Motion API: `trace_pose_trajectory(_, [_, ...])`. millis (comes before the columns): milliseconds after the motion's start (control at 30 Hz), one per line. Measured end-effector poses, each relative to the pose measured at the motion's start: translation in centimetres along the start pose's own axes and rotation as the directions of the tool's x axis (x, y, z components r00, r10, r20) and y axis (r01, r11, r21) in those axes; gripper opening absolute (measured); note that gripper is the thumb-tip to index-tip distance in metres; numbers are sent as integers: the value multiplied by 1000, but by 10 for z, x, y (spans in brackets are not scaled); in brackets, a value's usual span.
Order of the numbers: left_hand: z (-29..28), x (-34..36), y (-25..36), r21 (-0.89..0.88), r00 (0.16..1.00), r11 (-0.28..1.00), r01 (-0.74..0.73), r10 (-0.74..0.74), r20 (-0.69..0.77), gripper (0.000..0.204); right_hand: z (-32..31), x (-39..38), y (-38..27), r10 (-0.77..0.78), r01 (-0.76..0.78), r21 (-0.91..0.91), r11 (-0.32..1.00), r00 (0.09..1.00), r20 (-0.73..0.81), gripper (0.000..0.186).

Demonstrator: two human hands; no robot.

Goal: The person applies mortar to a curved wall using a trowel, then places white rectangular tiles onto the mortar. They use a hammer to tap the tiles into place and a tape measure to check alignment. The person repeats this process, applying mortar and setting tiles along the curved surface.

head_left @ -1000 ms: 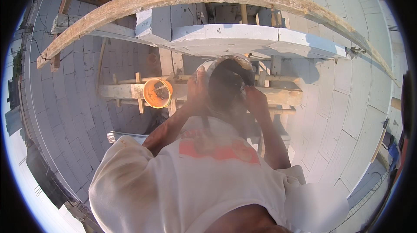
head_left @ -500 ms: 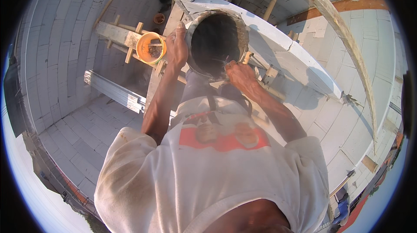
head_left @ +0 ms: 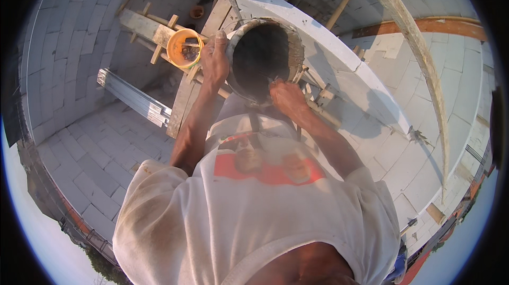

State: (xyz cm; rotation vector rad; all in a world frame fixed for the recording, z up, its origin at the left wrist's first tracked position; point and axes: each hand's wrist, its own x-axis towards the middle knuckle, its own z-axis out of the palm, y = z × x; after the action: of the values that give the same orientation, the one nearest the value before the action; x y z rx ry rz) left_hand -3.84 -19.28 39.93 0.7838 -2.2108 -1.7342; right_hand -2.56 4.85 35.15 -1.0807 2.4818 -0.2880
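Observation:
A bucket (head_left: 237, 79) caked with grey mortar is held in front of my body, its round mouth facing up and its inside dark. My left hand (head_left: 214, 61) grips the left side of its rim, thumb pointing up. On the near right side of the mouth, my right hand (head_left: 286, 96) is closed in a fist. A thin metal-necked tool (head_left: 273, 79) shows at its fingers; the far end is lost in the dark of the bucket, so its kind cannot be told.
A yellow bucket (head_left: 170, 51) with small dark items stands on a wooden plank (head_left: 146, 28) to the left. Metal channels (head_left: 132, 96) lie below it. A pale block wall top (head_left: 339, 54) runs diagonally right of the mortar bucket. A long curved-looking pole (head_left: 419, 41) crosses the right side.
My right hand has shifted slightly left and down along the bucket's near rim. The bucket's mouth sits a little lower in view, and my left hand keeps its grip.

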Motion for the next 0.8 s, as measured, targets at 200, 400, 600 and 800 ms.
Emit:
trace_pose_trajectory(200, [-14,23,-7,79,998,996,34,-29,-55,67,-26,31,6,30,-132,487,864,977,211,38])
trace_pose_trajectory(400, [-42,39,-39,-89,988,990,113,-122,-93,62,-6,39,13,71,-180,643,745,979,193,58])
trace_pose_trajectory(600, [-54,50,-69,-313,960,927,208,-255,-118,57,22,50,3,176,-221,758,614,974,141,71])
trace_pose_trajectory(800, [-78,45,-96,-292,953,936,194,-250,-170,64,-5,59,2,318,-413,902,126,878,357,66])
